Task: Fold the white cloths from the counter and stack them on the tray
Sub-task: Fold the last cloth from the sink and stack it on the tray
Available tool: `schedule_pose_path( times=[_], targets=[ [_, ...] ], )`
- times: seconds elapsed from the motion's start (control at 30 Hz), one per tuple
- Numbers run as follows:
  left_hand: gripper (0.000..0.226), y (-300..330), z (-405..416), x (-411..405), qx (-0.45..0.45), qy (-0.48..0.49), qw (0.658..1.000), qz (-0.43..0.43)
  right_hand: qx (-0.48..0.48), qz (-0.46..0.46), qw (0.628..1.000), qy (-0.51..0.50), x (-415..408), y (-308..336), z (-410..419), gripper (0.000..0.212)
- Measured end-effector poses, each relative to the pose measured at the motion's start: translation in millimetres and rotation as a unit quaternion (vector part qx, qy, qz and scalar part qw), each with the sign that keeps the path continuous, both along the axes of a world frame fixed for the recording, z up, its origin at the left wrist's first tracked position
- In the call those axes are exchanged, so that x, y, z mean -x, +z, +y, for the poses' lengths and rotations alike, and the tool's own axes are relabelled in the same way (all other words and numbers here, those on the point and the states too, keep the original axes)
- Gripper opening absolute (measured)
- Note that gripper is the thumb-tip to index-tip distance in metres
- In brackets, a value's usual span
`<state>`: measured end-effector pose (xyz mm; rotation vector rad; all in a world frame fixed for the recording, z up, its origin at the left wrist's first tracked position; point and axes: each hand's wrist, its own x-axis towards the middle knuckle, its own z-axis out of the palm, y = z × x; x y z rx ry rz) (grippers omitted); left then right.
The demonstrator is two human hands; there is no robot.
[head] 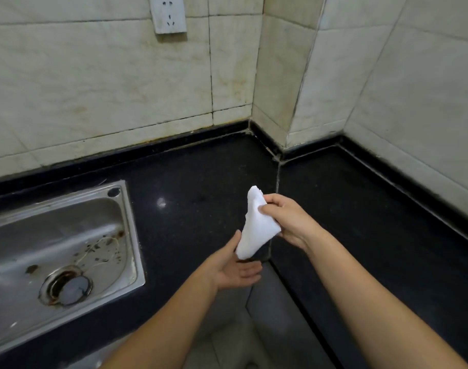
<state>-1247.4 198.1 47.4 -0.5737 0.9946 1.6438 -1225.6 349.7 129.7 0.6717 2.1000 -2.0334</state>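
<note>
Pinching a half-folded white cloth (256, 225) in the air above the black counter (190, 182), the right hand (286, 219) could let it unfold or slip past the relaxed, empty left hand (235, 267) waiting beneath, with no tray in sight.

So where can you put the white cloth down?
Bare black counter lies between the sink and the corner wall, and more right of the seam. Only the middle is busy: right hand grips the white cloth above the open left hand.
</note>
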Motion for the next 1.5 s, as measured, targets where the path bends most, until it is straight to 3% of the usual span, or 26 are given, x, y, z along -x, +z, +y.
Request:
schedule_pose_path(
  times=[0.1, 0.2, 0.3, 0.4, 0.5, 0.6, 0.83, 1.17, 1.33, 1.5],
  targets=[
    [0.073, 9.8, 2.3, -19.9, -0.093, 0.004, 0.995, -0.022, 0.017, 0.010, 0.999, -0.041, -34.4, 12.3, -4.1, 0.021],
    [0.038, 27.8, -2.0, -36.7, -0.140, 0.009, 0.990, -0.007, 0.007, -0.008, 0.994, -0.113, -81.1, 8.8, -6.8, 0.021],
    [0.028, 32.0, -12.7, -52.2, -0.079, -0.060, 0.989, 0.108, 0.035, -0.032, 0.979, -0.200, -135.3, -10.7, -13.2, 0.017],
    [0.016, 28.6, -14.6, -75.2, -0.034, -0.146, 0.965, 0.216, 0.114, -0.068, 0.945, -0.299, -193.8, -32.1, -29.5, 0.015],
    [0.010, 34.6, -1.1, -118.0, -0.017, -0.252, 0.932, 0.260, 0.155, -0.071, 0.909, -0.380, -259.2, -45.9, -45.4, 0.015],
    [0.011, 39.1, 22.3, -174.2, -0.023, -0.358, 0.888, 0.287, 0.170, -0.016, 0.868, -0.466, -333.2, -45.8, -55.2, 0.020],
    [0.009, 63.7, 85.2, -374.1, -0.095, -0.530, 0.782, 0.314, 0.109, 0.061, 0.763, -0.634, -553.4, -20.0, -76.5, 0.018],
    [0.011, 76.7, 97.3, -753.1, -0.190, -0.686, 0.658, 0.247, 0.032, 0.077, 0.582, -0.809, -897.7, 10.2, -149.2, 0.014],
    [0.012, 93.6, 103.1, -867.2, -0.210, -0.719, 0.621, 0.230, 0.006, 0.061, 0.538, -0.841, -1001.1, 24.3, -158.6, 0.018],
    [0.011, 106.0, 148.6, -939.1, -0.243, -0.714, 0.610, 0.244, -0.020, 0.064, 0.536, -0.842, -1074.5, 29.9, -114.7, 0.014]
  ],
)
